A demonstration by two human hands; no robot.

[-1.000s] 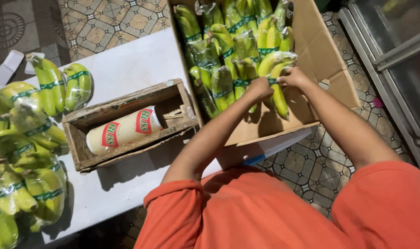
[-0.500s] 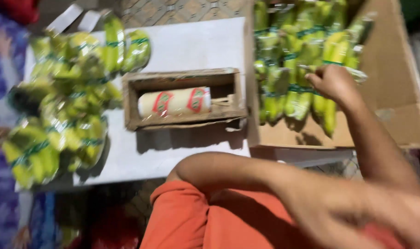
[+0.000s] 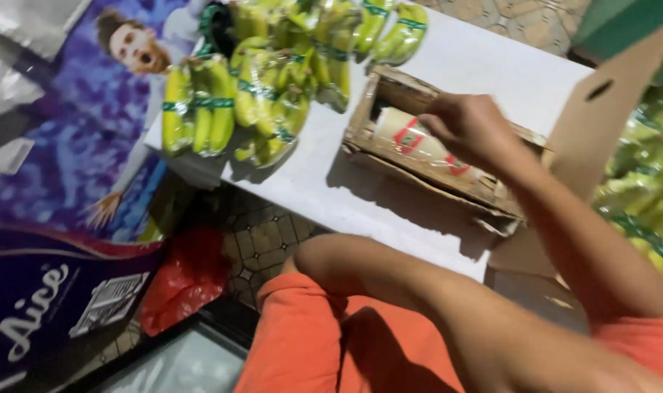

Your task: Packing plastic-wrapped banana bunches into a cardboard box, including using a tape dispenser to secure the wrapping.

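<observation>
One hand (image 3: 471,129) is seen clearly, reached out over the wooden crate (image 3: 434,150), and from the way the arms cross it cannot be told for certain which of the person's hands it is. Its fingers are curled downward over the roll (image 3: 418,142) lying inside the crate, but whether the roll is gripped or only touched cannot be told, because the fingertips are hidden behind the knuckles. The other arm is folded across the orange shirt (image 3: 331,342) at the near side of the crate, and its hand is not seen.

The roll is a pale cream cylinder with red and green printed labels, wrapped in clear film. It is laid lengthwise along the crate, and its right part is covered by the hand, while its left end is left bare just beside the crate's left wall.

The crate is a shallow, rough, open-topped box of worn wood, set on a white table (image 3: 484,69). To the left of the crate, on the same table, bunches of green-yellow bananas (image 3: 273,80) bound with green tape are piled. To the right of the crate a cardboard box (image 3: 600,109) is stood, with more bagged bananas (image 3: 640,182) inside. Below the table, left of the crate, a red plastic bag (image 3: 186,280) is laid on the tiled floor (image 3: 266,236).
</observation>
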